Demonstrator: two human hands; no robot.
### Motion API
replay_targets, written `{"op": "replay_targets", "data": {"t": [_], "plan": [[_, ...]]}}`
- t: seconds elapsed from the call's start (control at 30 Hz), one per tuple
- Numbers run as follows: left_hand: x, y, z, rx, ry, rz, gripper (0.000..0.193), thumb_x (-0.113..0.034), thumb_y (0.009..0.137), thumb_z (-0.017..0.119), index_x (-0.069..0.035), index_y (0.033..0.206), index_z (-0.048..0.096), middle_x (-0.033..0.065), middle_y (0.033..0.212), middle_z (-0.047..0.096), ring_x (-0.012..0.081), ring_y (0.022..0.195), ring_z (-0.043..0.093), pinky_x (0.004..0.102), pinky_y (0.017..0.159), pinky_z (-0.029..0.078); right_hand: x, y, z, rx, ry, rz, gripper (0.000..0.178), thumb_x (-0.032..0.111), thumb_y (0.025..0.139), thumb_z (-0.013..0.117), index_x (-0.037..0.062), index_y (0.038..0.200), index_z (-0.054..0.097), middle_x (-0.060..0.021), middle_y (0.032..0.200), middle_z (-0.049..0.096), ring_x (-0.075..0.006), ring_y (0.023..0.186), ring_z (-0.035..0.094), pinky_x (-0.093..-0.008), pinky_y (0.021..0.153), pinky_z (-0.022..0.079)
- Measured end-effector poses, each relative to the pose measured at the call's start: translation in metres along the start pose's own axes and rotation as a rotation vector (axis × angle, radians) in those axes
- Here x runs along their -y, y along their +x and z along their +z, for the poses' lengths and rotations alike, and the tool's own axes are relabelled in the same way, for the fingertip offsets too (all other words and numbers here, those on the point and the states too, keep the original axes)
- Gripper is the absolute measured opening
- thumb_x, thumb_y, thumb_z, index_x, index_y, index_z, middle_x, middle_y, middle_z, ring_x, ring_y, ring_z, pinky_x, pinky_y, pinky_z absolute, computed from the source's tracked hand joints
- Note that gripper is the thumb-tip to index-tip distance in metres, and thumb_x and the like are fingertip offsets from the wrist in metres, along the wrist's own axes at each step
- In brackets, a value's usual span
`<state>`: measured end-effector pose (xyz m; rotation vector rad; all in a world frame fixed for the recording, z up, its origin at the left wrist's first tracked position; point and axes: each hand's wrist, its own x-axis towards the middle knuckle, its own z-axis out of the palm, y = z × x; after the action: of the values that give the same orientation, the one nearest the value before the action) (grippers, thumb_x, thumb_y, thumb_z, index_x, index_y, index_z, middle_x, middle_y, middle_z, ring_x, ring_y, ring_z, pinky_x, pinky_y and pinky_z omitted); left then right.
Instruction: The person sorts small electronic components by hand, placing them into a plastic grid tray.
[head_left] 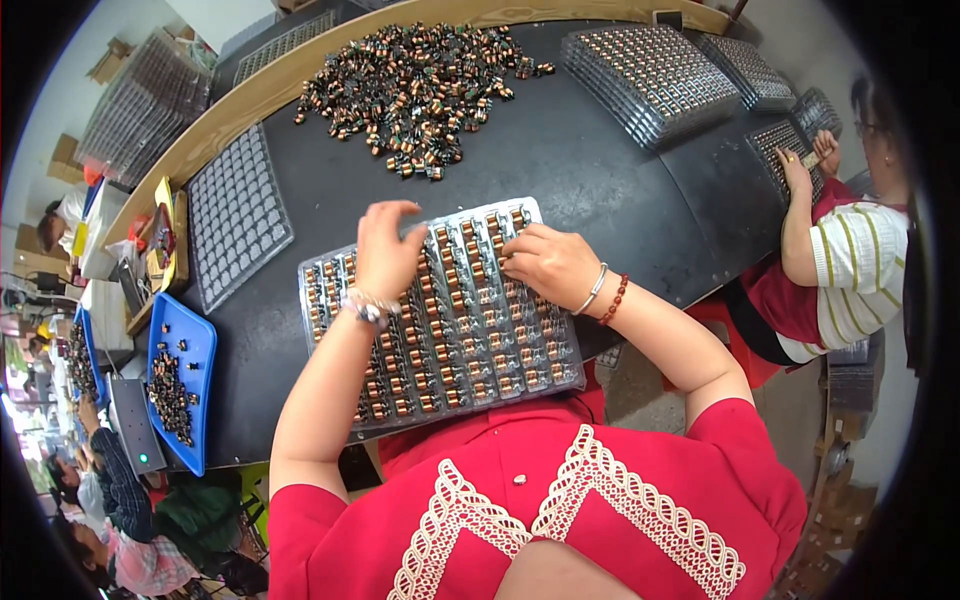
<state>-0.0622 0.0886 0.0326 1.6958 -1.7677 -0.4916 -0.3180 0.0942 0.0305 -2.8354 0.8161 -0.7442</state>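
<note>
A clear plastic tray [568,375] filled with rows of small copper-wound coils [430,325] lies in front of me at the table's near edge. Over its upper left part, my left hand [388,250] is raised with thumb and fingers apart, and nothing shows between them. My right hand [555,262] reaches into the upper right part of the tray, its fingertips pinched together at a copper coil, which they mostly cover. Farther back on the black table lies a large loose heap of the same coils [410,85].
An unfilled clear tray [240,215] lies at the left, near a blue tray [208,350] of loose coils. Stacked filled trays [650,80] stand at the back right. A wooden rim [330,45] borders the table. At the right, a co-worker [850,250] handles another tray.
</note>
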Motion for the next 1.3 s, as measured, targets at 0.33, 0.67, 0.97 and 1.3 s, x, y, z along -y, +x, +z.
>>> {"op": "replay_targets", "data": {"t": [0.33, 0.67, 0.97, 1.3], "plan": [[0.047, 0.124, 0.02, 0.22, 0.454, -0.294, 0.116, -0.046, 0.049, 0.088, -0.026, 0.145, 0.026, 0.0258, 0.142, 0.033, 0.044, 0.129, 0.031, 0.0463, 0.106, 0.032, -0.119, 0.125, 0.036, 0.074, 0.056, 0.64, 0.095, 0.032, 0.06, 0.084, 0.0236, 0.141, 0.036, -0.0267, 0.146, 0.027, -0.0441, 0.132, 0.031, -0.0427, 0.107, 0.032], [0.029, 0.136, 0.029, 0.17, 0.211, -0.173, 0.099, -0.031, 0.058, 0.085, -0.018, 0.142, 0.034, 0.0232, 0.123, 0.049, 0.0391, 0.109, 0.054, 0.0404, 0.096, 0.045, -0.117, 0.154, 0.079, 0.114, 0.458, 0.71, 0.092, 0.016, 0.053, 0.085, 0.0282, 0.135, 0.044, -0.0221, 0.114, 0.05, -0.0402, 0.113, 0.047, -0.0405, 0.098, 0.042], [0.022, 0.138, 0.019, 0.457, -0.431, -0.215, 0.068, -0.025, 0.073, 0.078, -0.004, 0.13, 0.048, 0.013, 0.104, 0.065, 0.0177, 0.083, 0.065, 0.0295, 0.063, 0.055, -0.104, 0.147, 0.055, 0.042, 1.045, 0.781, 0.071, -0.006, 0.061, 0.074, 0.0086, 0.127, 0.052, -0.0042, 0.107, 0.061, -0.0121, 0.094, 0.057, -0.0265, 0.083, 0.05], [-0.039, 0.029, -0.001, 0.414, -0.236, -0.045, 0.059, -0.026, 0.077, 0.075, -0.003, 0.125, 0.049, 0.0155, 0.105, 0.064, 0.0253, 0.093, 0.063, 0.0342, 0.076, 0.051, -0.028, 0.066, 0.004, 0.081, 1.087, 0.66, 0.064, 0.001, 0.066, 0.075, 0.0072, 0.126, 0.052, -0.0072, 0.11, 0.06, -0.0178, 0.1, 0.058, -0.0309, 0.089, 0.048]]}}
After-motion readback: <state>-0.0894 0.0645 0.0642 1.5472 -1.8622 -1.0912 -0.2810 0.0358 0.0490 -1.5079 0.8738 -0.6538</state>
